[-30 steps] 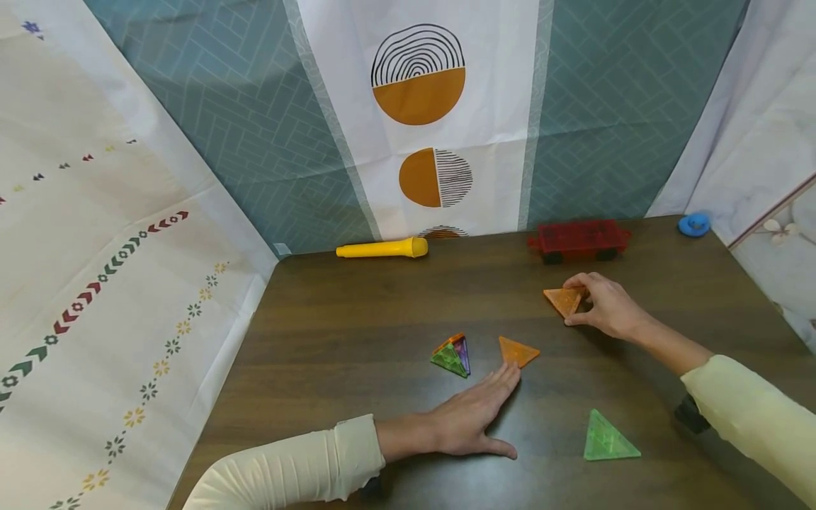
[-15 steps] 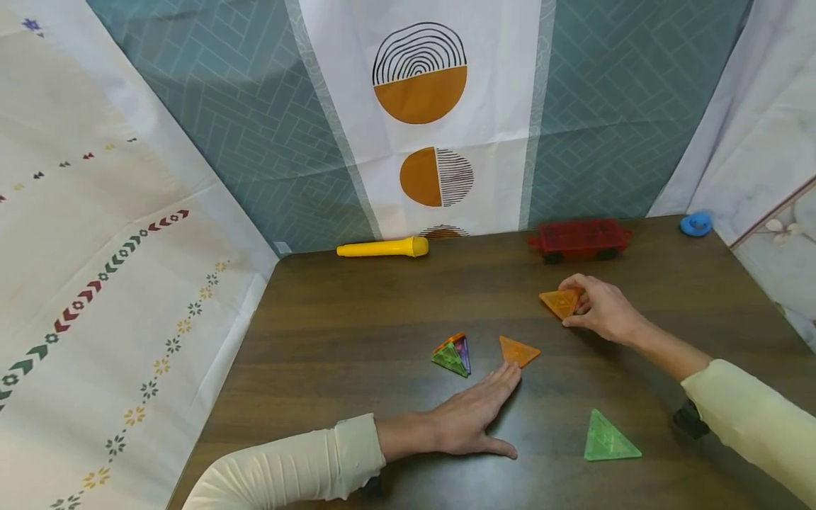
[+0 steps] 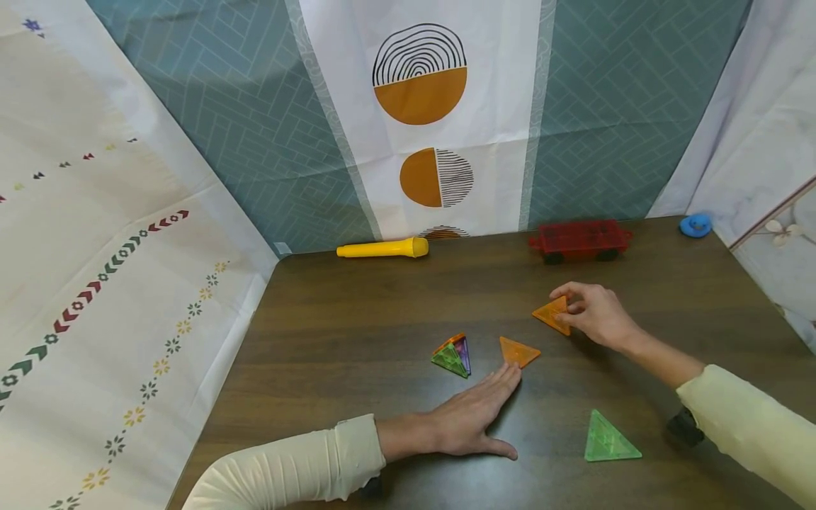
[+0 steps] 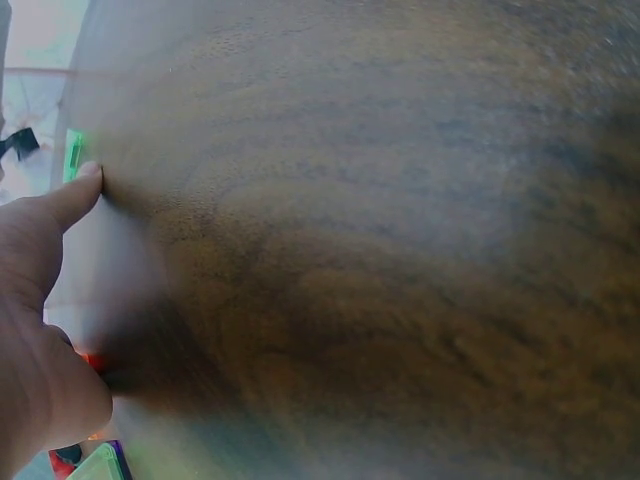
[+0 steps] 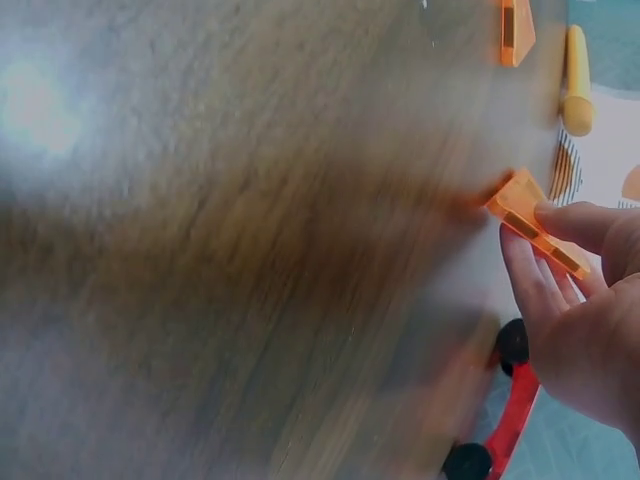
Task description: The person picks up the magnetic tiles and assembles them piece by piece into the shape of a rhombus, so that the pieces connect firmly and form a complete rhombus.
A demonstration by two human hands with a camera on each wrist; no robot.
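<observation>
My right hand (image 3: pixel 599 315) pinches an orange see-through triangular magnetic tile (image 3: pixel 550 314) between thumb and fingers, over the right half of the table. In the right wrist view the held tile (image 5: pixel 528 215) is tilted, with dark magnet strips along its edge. My left hand (image 3: pixel 468 418) lies flat with straight fingers, its fingertips on the lower corner of a second orange triangular tile (image 3: pixel 518 350). Left of that stands a small cluster of green, orange and purple tiles (image 3: pixel 450 360) leaning together. A larger green triangular tile (image 3: pixel 608 440) lies at front right.
Along the back edge of the brown table (image 3: pixel 306 304) lie a yellow toy microphone (image 3: pixel 382 248), a red wheeled toy car base (image 3: pixel 580 239) and a blue rubber duck (image 3: pixel 695 225). Patterned cloths (image 3: pixel 248 106) hang behind and beside the table.
My right hand has moved slightly left and toward me with the orange tile, turning it so its point faces left. My left hand and the other tiles have stayed put.
</observation>
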